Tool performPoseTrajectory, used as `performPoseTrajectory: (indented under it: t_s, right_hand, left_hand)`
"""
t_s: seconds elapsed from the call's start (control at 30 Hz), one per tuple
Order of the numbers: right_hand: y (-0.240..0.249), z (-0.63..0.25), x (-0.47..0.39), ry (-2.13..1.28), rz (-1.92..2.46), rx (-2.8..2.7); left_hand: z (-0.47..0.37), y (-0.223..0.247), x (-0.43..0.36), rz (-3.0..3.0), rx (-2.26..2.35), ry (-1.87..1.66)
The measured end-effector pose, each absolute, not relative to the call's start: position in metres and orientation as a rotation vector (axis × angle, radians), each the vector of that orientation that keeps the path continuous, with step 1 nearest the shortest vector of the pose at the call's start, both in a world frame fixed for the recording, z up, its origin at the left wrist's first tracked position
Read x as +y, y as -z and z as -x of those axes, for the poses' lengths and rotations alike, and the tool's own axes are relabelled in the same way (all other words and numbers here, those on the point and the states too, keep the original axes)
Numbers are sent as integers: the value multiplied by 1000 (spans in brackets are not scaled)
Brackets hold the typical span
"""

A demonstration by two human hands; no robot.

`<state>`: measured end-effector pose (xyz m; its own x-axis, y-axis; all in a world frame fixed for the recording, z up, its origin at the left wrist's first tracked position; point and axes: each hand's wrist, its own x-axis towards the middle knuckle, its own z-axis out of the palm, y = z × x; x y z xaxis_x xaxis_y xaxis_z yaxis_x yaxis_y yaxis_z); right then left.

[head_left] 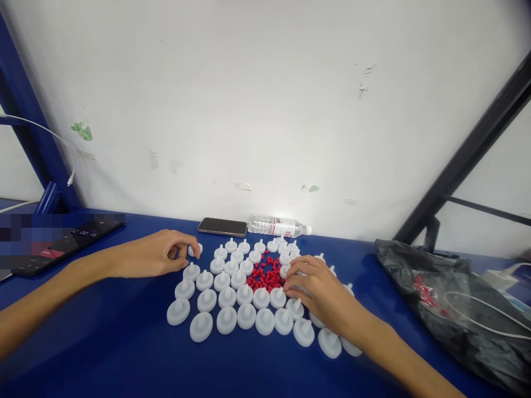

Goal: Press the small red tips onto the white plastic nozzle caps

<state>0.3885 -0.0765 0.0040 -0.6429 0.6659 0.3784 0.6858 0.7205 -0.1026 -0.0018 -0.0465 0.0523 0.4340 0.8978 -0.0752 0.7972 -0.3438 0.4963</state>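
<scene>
Many white round plastic caps [227, 320], each with a short upright spout, stand in rows on the blue table. Among them lies a heap of small red plastic pieces [267, 275]. At the left end of the back row, my left hand [168, 253] has its thumb and index finger curled at a white cap [192, 250], the index finger partly covering it. My right hand [311, 283] reaches over the right-hand caps, its fingers bent together at the right edge of the red heap. Whatever those fingertips hold is too small or hidden to make out.
Behind the caps lie a phone [222, 226] and a clear plastic bottle [277, 225] by the white wall. A dark device showing a clock [66, 249] lies at left. On the right sits a black plastic bag [452, 309] with red pieces and a white cable.
</scene>
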Motion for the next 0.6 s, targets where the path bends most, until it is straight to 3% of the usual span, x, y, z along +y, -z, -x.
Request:
performPoseTrajectory:
  t_s: [0.6]
  right_hand:
    - [-23, -382, -87, 113, 1008, -2431]
  left_hand:
    - [-13, -51, -51, -2214, 1357, -222]
